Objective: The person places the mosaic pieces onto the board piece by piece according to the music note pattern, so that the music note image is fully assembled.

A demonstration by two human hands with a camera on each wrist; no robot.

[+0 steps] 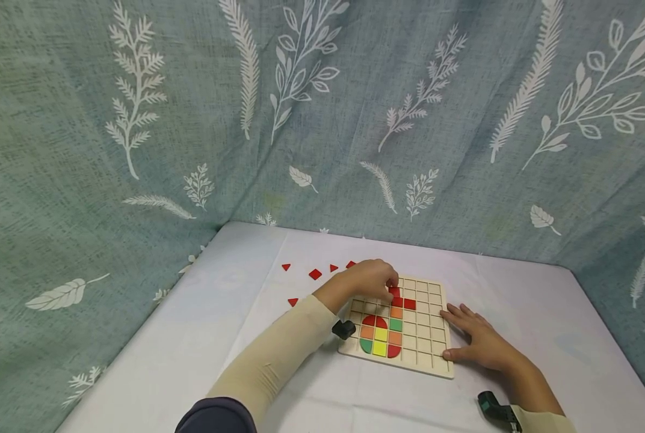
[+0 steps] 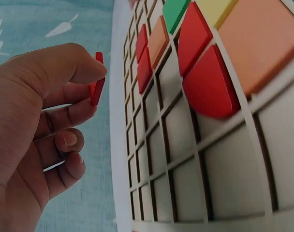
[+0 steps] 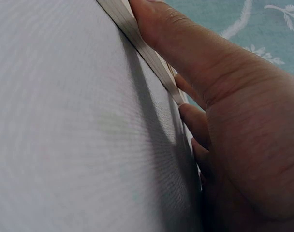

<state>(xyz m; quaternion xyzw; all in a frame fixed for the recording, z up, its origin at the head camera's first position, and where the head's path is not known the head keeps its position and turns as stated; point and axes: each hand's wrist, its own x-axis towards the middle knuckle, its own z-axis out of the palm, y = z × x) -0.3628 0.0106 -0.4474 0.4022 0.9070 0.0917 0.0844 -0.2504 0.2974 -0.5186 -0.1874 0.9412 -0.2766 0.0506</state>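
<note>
My left hand [image 1: 368,279] reaches over the upper part of a wooden grid board [image 1: 425,343]. Its thumb and forefinger pinch a thin red tile [image 2: 97,79], seen edge-on and apart from the board in the left wrist view; the other fingers curl loosely. Two red tiles [image 1: 410,304] sit side by side in grid cells close to that hand. Below them lie an orange tile [image 1: 396,312], a green tile [image 1: 395,325], yellow tiles [image 1: 379,348] and rounded red pieces [image 1: 381,322]. My right hand [image 1: 482,343] rests against the board's right edge, thumb and fingers extended and touching it.
Loose red pieces lie on the white cloth left of the board, among them a diamond-lying square [image 1: 314,274] and triangles [image 1: 286,267]. A patterned green-blue curtain [image 1: 322,150] stands behind the table. Black wrist devices [image 1: 344,329] are on both arms.
</note>
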